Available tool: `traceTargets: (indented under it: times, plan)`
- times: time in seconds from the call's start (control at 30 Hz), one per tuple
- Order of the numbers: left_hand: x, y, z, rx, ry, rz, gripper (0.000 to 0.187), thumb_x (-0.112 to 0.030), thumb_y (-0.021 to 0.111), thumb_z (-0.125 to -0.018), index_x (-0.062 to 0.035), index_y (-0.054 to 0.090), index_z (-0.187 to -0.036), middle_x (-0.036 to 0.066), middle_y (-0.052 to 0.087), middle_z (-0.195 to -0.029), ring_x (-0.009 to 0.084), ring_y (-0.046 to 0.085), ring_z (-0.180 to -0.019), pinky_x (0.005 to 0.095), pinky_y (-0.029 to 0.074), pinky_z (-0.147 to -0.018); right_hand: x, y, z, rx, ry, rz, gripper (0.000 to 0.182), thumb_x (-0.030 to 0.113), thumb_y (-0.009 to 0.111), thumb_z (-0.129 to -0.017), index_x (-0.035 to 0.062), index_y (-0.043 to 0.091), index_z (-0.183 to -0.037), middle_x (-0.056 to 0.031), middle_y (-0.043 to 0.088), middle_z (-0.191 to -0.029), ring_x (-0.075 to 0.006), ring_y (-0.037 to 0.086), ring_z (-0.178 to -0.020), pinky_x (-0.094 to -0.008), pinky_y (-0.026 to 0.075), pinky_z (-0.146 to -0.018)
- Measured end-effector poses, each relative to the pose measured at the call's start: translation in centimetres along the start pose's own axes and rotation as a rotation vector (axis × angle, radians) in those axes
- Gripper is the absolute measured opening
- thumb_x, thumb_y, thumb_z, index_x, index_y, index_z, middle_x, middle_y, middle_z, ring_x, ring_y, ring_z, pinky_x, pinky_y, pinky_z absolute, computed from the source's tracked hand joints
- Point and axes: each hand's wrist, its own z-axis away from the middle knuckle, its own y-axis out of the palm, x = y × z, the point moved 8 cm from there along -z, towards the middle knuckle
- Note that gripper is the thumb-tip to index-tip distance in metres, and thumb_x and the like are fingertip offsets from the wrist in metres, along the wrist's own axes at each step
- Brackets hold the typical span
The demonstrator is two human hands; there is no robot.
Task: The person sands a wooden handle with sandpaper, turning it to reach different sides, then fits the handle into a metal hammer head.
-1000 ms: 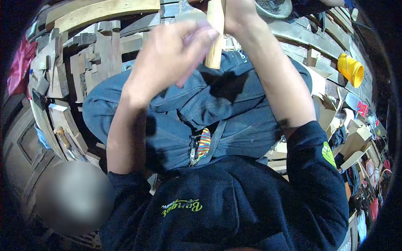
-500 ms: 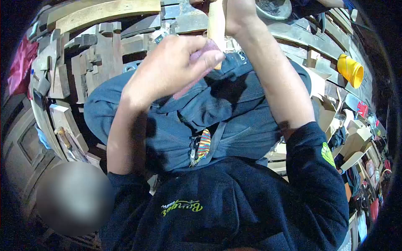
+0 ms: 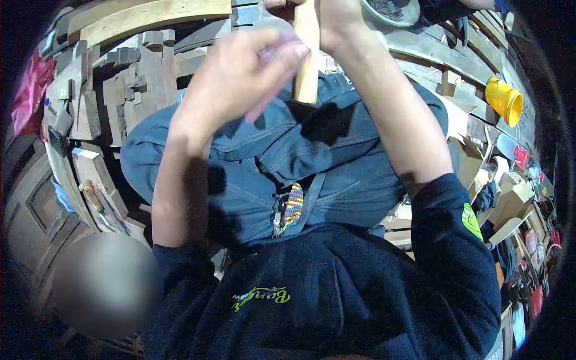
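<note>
A pale, smooth wooden piece [image 3: 307, 60] points down over my crossed legs, its near end bare. My right hand [image 3: 339, 21] grips its upper part at the top edge of the view, where some fingers are cut off. In my left hand [image 3: 240, 78], blurred by motion, a pinkish sheet of sandpaper [image 3: 258, 111] is pinched between thumb and fingers. That hand lies against the left side of the wood, thumb tip close to it. Whether the sandpaper touches the wood here is hidden by the fingers.
Wooden slats and offcuts [image 3: 135, 90] cover the floor at left. A bowl [image 3: 393, 12] with dark bits stands beyond my right hand. To the right are a yellow bucket [image 3: 504, 101] and cardboard [image 3: 510, 204]. A wood-handled tool [image 3: 93, 195] lies at lower left.
My left hand has moved up and slightly left with the sandpaper, uncovering the wood's lower end. My right hand and the wood have shifted only a little.
</note>
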Motion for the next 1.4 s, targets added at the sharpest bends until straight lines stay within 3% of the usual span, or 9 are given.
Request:
traceTargets:
  times: [0.07, 0.13, 0.23, 0.37, 0.63, 1.0, 1.07, 1.13, 1.4]
  plan:
    - [-0.1, 2.2, 1.2, 0.357, -0.113, -0.001, 0.034, -0.035, 0.064, -0.102, -0.0021, 0.074, -0.103, 0.008, 0.069, -0.073, 0.0127, 0.061, -0.068, 0.0317, 0.050, -0.067, 1.0, -0.3, -0.3, 0.050, -0.032, -0.025, 0.039, 0.049, 0.038, -0.108, 0.0128, 0.047, -0.098, 0.0012, 0.043, -0.069, -0.0116, 0.041, -0.055, -0.0310, 0.042, -0.062]
    - [-1.7, 2.1, 0.9, 0.257, 0.071, 0.007, 0.033, -0.034, 0.064, -0.102, -0.0023, 0.074, -0.104, 0.007, 0.068, -0.073, 0.0108, 0.060, -0.068, 0.0318, 0.050, -0.066, 1.6, -0.3, -0.1, 0.065, -0.072, -0.011, 0.038, 0.049, 0.039, -0.108, 0.0131, 0.047, -0.099, 0.0013, 0.043, -0.069, -0.0116, 0.042, -0.055, -0.0310, 0.043, -0.062]
    - [0.5, 0.2, 0.1, 0.063, -0.155, -0.022, 0.032, -0.032, 0.062, -0.103, -0.0026, 0.074, -0.106, 0.007, 0.067, -0.072, 0.0096, 0.058, -0.067, 0.0306, 0.049, -0.065, 0.0, -0.5, -0.2, 0.027, -0.021, -0.032, 0.038, 0.048, 0.038, -0.108, 0.0122, 0.047, -0.099, 0.0006, 0.042, -0.069, -0.0124, 0.042, -0.056, -0.0318, 0.044, -0.062]
    - [0.4, 2.0, 1.3, 0.349, -0.173, 0.031, 0.033, -0.032, 0.061, -0.103, -0.0009, 0.073, -0.104, 0.006, 0.066, -0.072, 0.0103, 0.058, -0.067, 0.0309, 0.049, -0.065, 1.0, -0.3, -0.1, 0.072, -0.051, 0.017, 0.039, 0.048, 0.036, -0.110, 0.0120, 0.047, -0.098, 0.0005, 0.043, -0.070, -0.0122, 0.042, -0.056, -0.0321, 0.044, -0.063]
    - [-0.1, 0.4, 0.2, 0.012, -0.036, -0.017, 0.035, -0.034, 0.060, -0.102, -0.0015, 0.071, -0.096, 0.006, 0.062, -0.056, 0.0142, 0.060, -0.045, 0.0335, 0.050, -0.051, 0.3, -0.2, -0.1, 0.041, -0.024, 0.000, 0.037, 0.047, 0.038, -0.109, 0.0121, 0.047, -0.099, 0.0012, 0.042, -0.069, -0.0119, 0.041, -0.055, -0.0319, 0.043, -0.063]
    - [-1.3, 2.1, 1.1, 0.264, 0.022, 0.005, 0.032, -0.032, 0.065, -0.101, -0.0009, 0.073, -0.101, 0.009, 0.067, -0.073, 0.0132, 0.060, -0.065, 0.0304, 0.049, -0.063, 0.4, -0.4, -0.3, 0.043, -0.024, 0.017, 0.039, 0.049, 0.039, -0.108, 0.0126, 0.048, -0.098, 0.0011, 0.043, -0.069, -0.0121, 0.041, -0.056, -0.0329, 0.043, -0.063]
    - [0.1, 1.9, 1.1, 0.307, -0.296, 0.023, 0.035, -0.036, 0.065, -0.101, -0.0015, 0.073, -0.101, 0.007, 0.064, -0.066, 0.0143, 0.060, -0.064, 0.0330, 0.048, -0.061, 0.5, -0.6, -0.4, 0.058, -0.042, -0.002, 0.040, 0.050, 0.039, -0.108, 0.0124, 0.048, -0.098, 0.0010, 0.043, -0.069, -0.0121, 0.041, -0.055, -0.0326, 0.043, -0.063]
    - [-0.7, 0.3, -0.1, 0.052, 0.012, -0.102, 0.035, -0.036, 0.063, -0.102, -0.0022, 0.072, -0.100, 0.006, 0.060, -0.063, 0.0140, 0.060, -0.063, 0.0337, 0.047, -0.059, -0.2, -0.4, -0.2, -0.013, -0.001, -0.023, 0.040, 0.049, 0.038, -0.109, 0.0124, 0.048, -0.098, 0.0010, 0.043, -0.069, -0.0121, 0.041, -0.055, -0.0329, 0.043, -0.063]
    - [-0.3, 1.7, 0.7, 0.128, 0.001, -0.044, 0.035, -0.035, 0.063, -0.102, -0.0018, 0.073, -0.104, 0.008, 0.062, -0.065, 0.0137, 0.059, -0.063, 0.0336, 0.047, -0.061, 0.5, -0.7, -0.2, 0.027, -0.035, -0.034, 0.039, 0.049, 0.037, -0.109, 0.0118, 0.047, -0.100, 0.0002, 0.043, -0.070, -0.0128, 0.041, -0.056, -0.0337, 0.044, -0.063]
